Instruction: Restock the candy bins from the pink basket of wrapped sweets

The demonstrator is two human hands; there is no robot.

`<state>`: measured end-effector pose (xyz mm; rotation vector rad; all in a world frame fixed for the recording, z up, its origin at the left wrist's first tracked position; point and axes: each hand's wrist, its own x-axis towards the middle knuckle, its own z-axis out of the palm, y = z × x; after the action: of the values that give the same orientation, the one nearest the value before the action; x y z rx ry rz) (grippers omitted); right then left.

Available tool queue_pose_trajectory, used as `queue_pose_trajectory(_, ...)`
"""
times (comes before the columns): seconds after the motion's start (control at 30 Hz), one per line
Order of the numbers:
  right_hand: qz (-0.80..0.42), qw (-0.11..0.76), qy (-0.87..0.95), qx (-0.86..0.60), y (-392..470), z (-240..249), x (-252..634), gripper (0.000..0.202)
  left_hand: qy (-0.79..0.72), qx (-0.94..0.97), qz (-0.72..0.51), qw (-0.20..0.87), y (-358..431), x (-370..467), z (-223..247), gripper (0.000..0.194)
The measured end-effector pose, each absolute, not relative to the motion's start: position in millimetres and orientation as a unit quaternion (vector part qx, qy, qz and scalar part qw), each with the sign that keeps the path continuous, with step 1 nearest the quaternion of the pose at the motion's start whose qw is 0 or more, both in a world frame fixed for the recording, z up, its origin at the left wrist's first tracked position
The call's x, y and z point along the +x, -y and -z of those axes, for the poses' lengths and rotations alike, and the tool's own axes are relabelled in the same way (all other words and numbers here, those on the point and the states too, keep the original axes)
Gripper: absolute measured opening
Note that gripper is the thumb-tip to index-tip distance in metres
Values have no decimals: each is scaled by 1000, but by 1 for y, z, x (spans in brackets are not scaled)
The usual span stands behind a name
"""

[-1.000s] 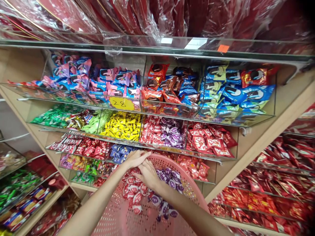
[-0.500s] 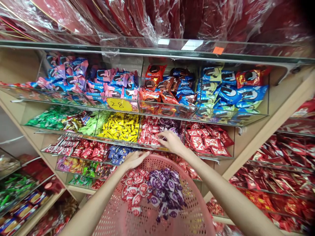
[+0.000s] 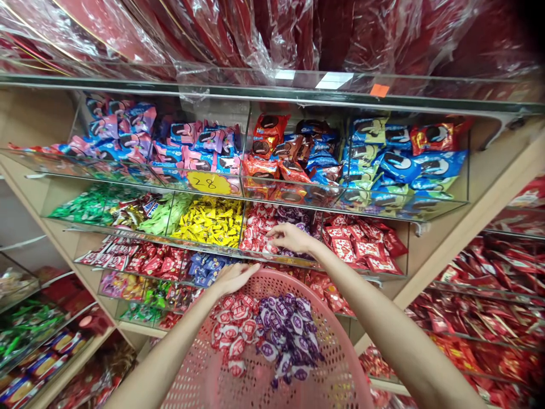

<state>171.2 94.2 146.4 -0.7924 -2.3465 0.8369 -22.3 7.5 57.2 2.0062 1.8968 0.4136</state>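
Note:
My left hand [image 3: 235, 278] is at the far left rim of a pink perforated plastic basket [image 3: 340, 335], its thumb lying along the rim and its other fingers partly hidden behind it. Inside the basket, red-and-white wrapped candies [image 3: 234, 329] form a pile on the left, beside purple-and-white wrapped candies [image 3: 292, 335] on the right. Above the far rim, my right hand [image 3: 290, 238] reaches into a shelf bin over red-and-white candies [image 3: 258, 221]. Its fingers are apart and slightly bent, the tips at the candies. Purple candies [image 3: 293, 215] lie just behind that hand.
A clear divider [image 3: 243, 218] separates yellow candies [image 3: 208, 221] from the red ones. Red packets [image 3: 361, 241] fill the bin to the right. Wrapped cookies [image 3: 398, 165] occupy the shelf above, behind a clear front bearing a yellow "28" tag [image 3: 208, 182]. A wooden post [image 3: 468, 216] slants at right.
My right hand has shifted slightly left over the red-and-white candies, its fingers a little more bent. My left hand and the basket stay nearly in place.

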Motion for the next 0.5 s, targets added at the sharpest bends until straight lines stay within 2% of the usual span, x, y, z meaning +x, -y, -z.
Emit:
queue_pose_trajectory(0.23,-531,402,695,-272,-68,-160,174,28,-669,707,-143,178,-7,-21,-59,69)
queue_pose_trajectory(0.37,-698,373,579,-198,-27,-152,172,34,-677,704,-129,171,-8,-21,-59,70)
queue_pose_trajectory(0.5,-798,318,478,-182,8,-115,167,35,-671,714,-109,170,-9,-21,-58,69)
